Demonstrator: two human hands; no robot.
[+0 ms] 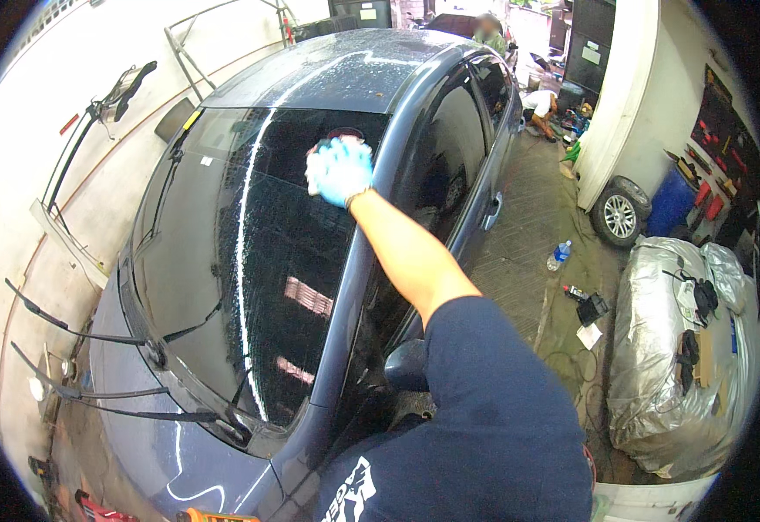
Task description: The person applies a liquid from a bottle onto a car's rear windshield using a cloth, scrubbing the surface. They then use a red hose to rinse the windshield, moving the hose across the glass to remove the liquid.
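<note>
Blue-gloved right hand (340,170) presses a soft red sponge (335,139) flat against the wet windshield (223,252) near its top edge — fingers curled over it. Light, squashy, slippery when soaked — grip across its back.

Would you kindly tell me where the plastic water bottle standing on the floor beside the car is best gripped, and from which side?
Grip the plastic water bottle around its clear middle body, below the blue cap, reaching down from above or from the open floor around it. It stands upright and apart from the car, so nothing crowds its sides.
</note>
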